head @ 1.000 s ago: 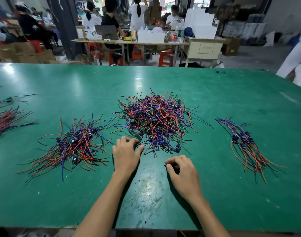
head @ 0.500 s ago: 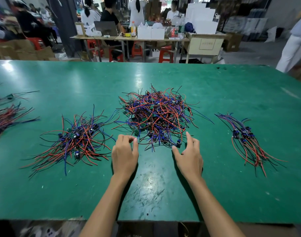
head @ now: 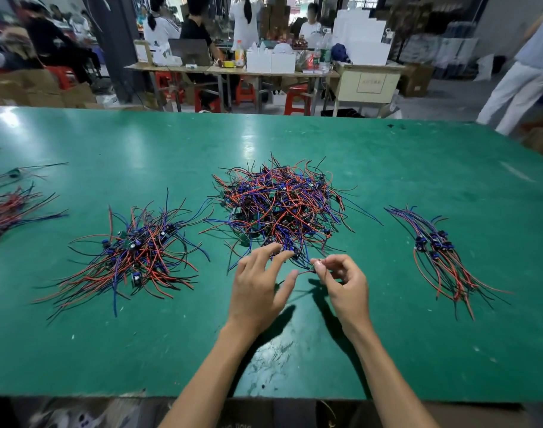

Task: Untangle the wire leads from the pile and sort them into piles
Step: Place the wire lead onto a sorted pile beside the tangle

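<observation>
right hand is pinching the end of one thin red wire lead between thumb and fingertip; the lead runs left and up toward the big tangled red-blue-black wire pile, just beyond. left hand sits spread and empty, touching the pile's near edge — closer to the snag. the tidy sorted bundle of red and blue leads lies well to the right on the green table — probably where it goes.

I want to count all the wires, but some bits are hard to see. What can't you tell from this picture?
- Head view: the wire heap at far left is cut off by the picture's edge.
- Middle tangled pile: leads overlap, so lower ones are hidden; no count possible.
- Right hand: its fingers cover the pinched red lead, so its end is hidden.
- Left hand: whether its fingertips touch wires is unclear.
</observation>
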Demonstrator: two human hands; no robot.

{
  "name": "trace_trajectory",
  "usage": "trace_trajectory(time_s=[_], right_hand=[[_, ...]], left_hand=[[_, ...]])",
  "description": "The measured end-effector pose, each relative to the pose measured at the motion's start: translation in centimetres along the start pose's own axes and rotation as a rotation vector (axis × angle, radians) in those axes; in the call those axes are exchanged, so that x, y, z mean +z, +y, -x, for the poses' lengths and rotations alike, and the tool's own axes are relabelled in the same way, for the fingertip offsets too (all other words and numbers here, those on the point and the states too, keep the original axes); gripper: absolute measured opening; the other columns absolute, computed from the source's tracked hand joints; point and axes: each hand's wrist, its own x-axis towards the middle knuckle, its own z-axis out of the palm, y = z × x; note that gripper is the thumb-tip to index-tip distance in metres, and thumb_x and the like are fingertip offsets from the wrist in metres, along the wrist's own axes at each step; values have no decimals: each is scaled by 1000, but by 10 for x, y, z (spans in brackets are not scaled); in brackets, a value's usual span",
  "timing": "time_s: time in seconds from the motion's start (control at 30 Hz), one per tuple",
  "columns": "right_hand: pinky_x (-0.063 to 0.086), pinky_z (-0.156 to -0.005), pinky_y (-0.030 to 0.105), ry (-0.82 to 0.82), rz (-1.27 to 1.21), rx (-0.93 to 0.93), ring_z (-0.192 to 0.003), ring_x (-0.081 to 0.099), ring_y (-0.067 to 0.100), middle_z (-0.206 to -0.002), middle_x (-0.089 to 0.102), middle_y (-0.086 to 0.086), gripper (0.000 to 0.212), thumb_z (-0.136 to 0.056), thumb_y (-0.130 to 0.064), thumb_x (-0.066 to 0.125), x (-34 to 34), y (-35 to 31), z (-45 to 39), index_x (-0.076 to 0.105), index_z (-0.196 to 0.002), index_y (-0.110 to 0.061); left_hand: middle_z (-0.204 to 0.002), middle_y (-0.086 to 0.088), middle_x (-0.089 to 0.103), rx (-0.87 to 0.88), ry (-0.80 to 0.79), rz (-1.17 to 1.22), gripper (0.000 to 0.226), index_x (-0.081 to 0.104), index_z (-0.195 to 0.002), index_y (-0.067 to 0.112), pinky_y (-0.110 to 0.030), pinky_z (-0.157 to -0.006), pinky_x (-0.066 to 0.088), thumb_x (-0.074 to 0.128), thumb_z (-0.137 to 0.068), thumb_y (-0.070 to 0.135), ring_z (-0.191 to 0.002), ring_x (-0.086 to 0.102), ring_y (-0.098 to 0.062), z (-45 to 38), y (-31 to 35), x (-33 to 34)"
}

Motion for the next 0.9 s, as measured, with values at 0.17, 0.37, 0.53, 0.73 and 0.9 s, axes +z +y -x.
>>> trace_trajectory(time_s=[0.17,0.37,0.53,0.73,0.9], right_hand=[[57,-77,44,-28,-127,53,-83,73,23,-91,78,8,10,-93,-14,74,-3,-5,1,64,-93,-15],[57,-77,47,34,-235,131,-68,68,19,-90,79,12,13,-97,-20,67,-5,-7,1,56,-101,-13],[55,-58,22,102,-258,110,-68,71,12,-89,79,7,14,-98,-23,66,-5,-8,2,54,-99,-17],[56,-68,21,139,-269,87,-73,73,14,-92,80,3,12,-99,-18,64,-7,-9,0,53,-102,-18],[54,-67,17,171,-327,115,-73,74,10,-90,80,-3,11,-99,-14,62,-7,-12,-3,52,-100,-18]], left_hand=[[-96,13,70,-16,2,17,15,76,-104,29,-33,-88,28,67,-95,35,-91,65,-16,1,16,5],[-78,16,66,-23,-12,-36,26,74,-85,32,-42,-91,28,57,-96,48,-95,55,-12,10,22,5],[-71,11,68,21,-65,-64,13,73,-84,27,-37,-87,28,69,-94,33,-77,60,-19,11,20,6],[-85,11,76,-33,-60,150,10,76,-98,24,-32,-83,35,76,-89,21,-68,63,-10,10,17,2],[-79,13,74,-159,-39,164,16,78,-95,27,-33,-88,26,80,-84,15,-68,57,-7,8,18,-3]])
